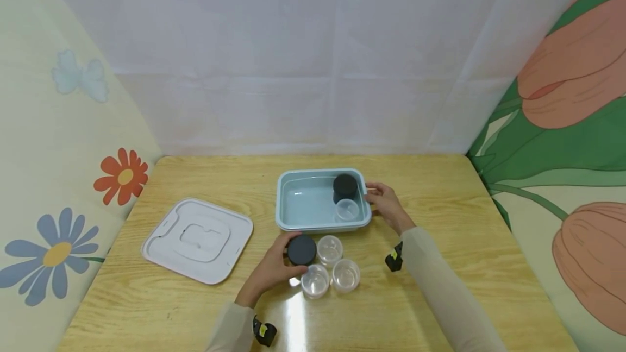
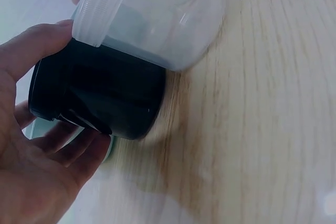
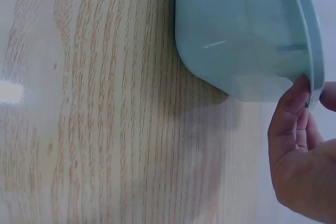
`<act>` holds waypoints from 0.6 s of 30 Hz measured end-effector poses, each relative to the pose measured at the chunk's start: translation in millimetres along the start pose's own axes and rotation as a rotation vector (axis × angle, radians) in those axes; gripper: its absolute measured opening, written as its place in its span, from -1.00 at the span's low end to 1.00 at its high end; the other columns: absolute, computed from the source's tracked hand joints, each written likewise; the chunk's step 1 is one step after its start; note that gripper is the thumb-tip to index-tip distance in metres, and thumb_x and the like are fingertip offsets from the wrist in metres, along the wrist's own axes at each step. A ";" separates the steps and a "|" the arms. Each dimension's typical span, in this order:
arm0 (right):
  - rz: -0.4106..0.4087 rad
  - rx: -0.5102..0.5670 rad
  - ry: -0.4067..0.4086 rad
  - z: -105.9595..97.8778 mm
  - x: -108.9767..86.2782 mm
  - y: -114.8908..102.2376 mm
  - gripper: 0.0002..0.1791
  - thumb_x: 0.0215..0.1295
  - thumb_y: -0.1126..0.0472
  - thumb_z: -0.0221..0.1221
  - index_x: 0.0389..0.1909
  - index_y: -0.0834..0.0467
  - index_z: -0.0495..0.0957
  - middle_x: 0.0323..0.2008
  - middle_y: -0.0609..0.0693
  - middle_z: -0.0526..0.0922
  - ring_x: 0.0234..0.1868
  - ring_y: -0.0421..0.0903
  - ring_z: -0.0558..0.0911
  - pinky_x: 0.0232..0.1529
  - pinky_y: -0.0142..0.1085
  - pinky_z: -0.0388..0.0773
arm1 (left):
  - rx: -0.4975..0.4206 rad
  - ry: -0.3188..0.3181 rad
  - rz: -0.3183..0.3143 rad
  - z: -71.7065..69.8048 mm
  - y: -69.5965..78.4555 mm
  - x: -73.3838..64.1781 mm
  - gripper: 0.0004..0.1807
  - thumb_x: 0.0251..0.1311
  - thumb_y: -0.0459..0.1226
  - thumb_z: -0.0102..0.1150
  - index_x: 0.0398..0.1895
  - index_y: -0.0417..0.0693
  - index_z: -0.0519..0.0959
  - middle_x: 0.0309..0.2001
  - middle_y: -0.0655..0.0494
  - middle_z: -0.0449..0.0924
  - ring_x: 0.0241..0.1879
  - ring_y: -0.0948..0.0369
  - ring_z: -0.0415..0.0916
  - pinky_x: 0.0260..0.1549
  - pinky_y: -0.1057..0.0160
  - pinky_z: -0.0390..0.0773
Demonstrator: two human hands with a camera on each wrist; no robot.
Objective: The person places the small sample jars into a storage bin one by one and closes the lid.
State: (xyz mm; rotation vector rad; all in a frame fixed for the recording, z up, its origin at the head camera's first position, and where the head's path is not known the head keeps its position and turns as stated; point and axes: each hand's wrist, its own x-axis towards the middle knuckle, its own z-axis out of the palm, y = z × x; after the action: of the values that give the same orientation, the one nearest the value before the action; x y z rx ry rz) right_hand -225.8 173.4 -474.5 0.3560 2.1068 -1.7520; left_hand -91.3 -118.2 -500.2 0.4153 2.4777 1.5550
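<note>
My left hand [image 1: 275, 266] grips a round black jar [image 1: 301, 250] standing on the table just in front of a light blue plastic tub [image 1: 305, 205]. In the left wrist view, thumb and fingers lie around the jar's lidded end [image 2: 47, 85], and a clear cup [image 2: 163, 19] touches its side. My right hand [image 1: 387, 204] pinches the rim of the tub at its right end, as the right wrist view shows at the rim [image 3: 315, 51]. Inside the tub, a second black jar [image 1: 345, 186] and a clear cup [image 1: 347, 209] stand at the right end.
Three clear cups, one behind [image 1: 330, 249] and two nearer me [image 1: 315, 281] [image 1: 345, 275], cluster beside the held jar. A white lid [image 1: 200, 239] lies on the wooden table [image 1: 430, 287] at the left. A white cloth [image 1: 293, 69] hangs behind the table.
</note>
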 end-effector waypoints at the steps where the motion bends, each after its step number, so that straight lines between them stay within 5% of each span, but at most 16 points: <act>1: 0.000 0.001 0.002 0.1 0.2 0.2 -0.49 0.37 0.30 0.04 0.33 0.13 0.28 0.14 0.15 0.44 -0.08 -0.08 0.52 -0.28 -0.31 0.56 | 0.005 0.000 -0.004 0.0 -0.1 0.0 -0.15 -0.11 -0.29 0.47 0.29 -0.26 0.26 0.17 -0.18 0.36 0.10 -0.02 0.40 0.02 0.20 0.50; 7: -0.006 -0.002 -0.003 0.6 0.1 1.1 -0.49 0.37 0.29 0.03 0.33 0.13 0.28 0.15 0.16 0.44 -0.07 -0.08 0.52 -0.30 -0.31 0.56 | 0.027 -0.007 -0.038 -1.5 3.8 -1.5 -0.14 -0.10 -0.25 0.47 0.30 -0.23 0.25 0.19 -0.16 0.36 0.12 -0.01 0.39 0.03 0.19 0.49; 18: 0.002 -0.004 0.008 0.1 -0.2 0.2 -0.49 0.37 0.29 0.04 0.33 0.12 0.29 0.14 0.16 0.45 -0.09 -0.09 0.52 -0.32 -0.33 0.57 | 0.056 0.010 -0.007 -10.5 17.5 -1.5 -0.18 -0.07 -0.22 0.46 0.28 -0.20 0.29 0.16 -0.16 0.40 0.08 0.01 0.44 -0.05 0.26 0.55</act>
State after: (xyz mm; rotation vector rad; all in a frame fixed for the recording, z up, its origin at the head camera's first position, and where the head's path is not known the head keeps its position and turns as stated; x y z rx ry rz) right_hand -225.5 173.3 -474.6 0.3642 2.1148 -1.7480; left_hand -90.7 -120.5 -479.9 0.4077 2.5327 1.4911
